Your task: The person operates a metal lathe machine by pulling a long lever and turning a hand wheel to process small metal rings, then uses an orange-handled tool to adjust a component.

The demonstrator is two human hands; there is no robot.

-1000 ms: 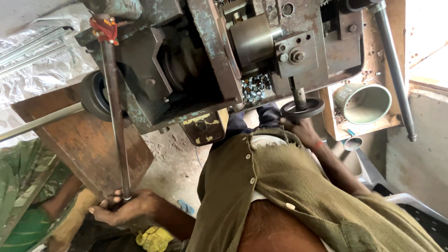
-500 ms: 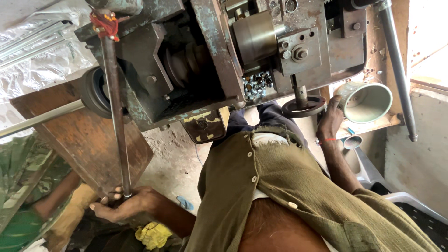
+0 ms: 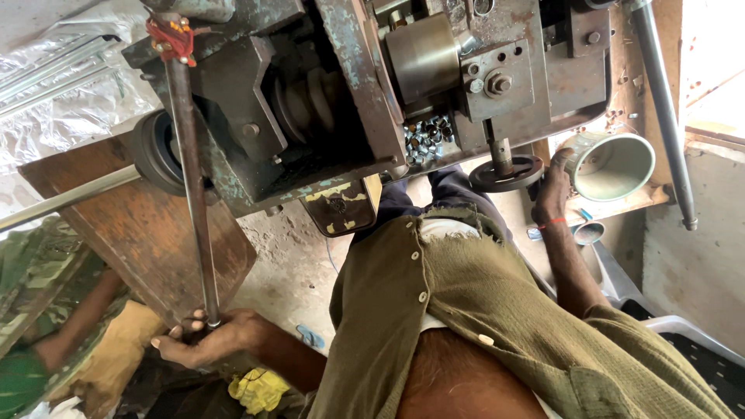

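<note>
Lever rod [image 3: 190, 186] gripped at its lower end by left hand [image 3: 203, 341], right hand [image 3: 552, 186] grasping metal cup [image 3: 613, 164], arm outstretched.

At ten o'clock from your chest lies a crinkled clear plastic wrapping [image 3: 70, 85] around long metal strips; you have no labels, signs or screens in sight

right hand [image 3: 552, 186]: off the black handwheel [image 3: 508, 172] where it sat 1.0 s ago | crossed right, now at rim of the metal funnel cup [image 3: 613, 164], touching its left edge | handwheel now uncovered, spindle visible | camera nudged slightly, machine sits marginally higher in frame
</note>
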